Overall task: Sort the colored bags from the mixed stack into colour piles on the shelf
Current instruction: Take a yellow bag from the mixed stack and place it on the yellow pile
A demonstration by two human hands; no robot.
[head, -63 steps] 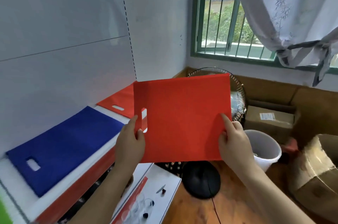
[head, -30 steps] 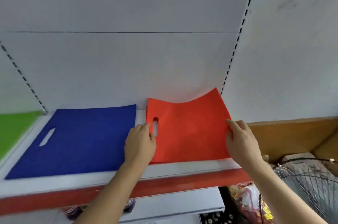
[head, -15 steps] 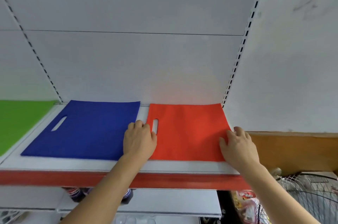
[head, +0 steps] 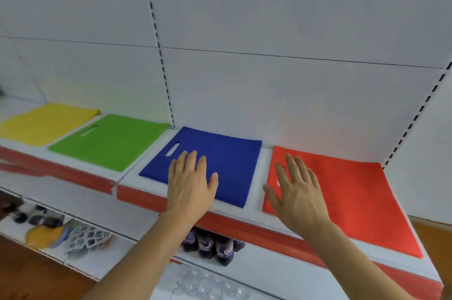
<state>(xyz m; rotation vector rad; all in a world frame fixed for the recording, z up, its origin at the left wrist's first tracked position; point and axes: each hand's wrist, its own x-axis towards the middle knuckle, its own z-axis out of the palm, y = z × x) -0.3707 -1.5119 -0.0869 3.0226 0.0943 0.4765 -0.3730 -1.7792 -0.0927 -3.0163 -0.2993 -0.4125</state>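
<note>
Flat square felt-like bags, blue [head: 215, 165] and red [head: 354, 197], lie on a white shelf [head: 254, 204]; left hand [head: 190, 184] and right hand [head: 298, 194] hover above them, fingers straight, holding nothing.

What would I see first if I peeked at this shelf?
Four bright bags in a row on the white shelf: yellow bag far left, then green bag, blue bag and red bag. Two open hands reach in, the left hand over the blue, the right hand over the red.
</note>
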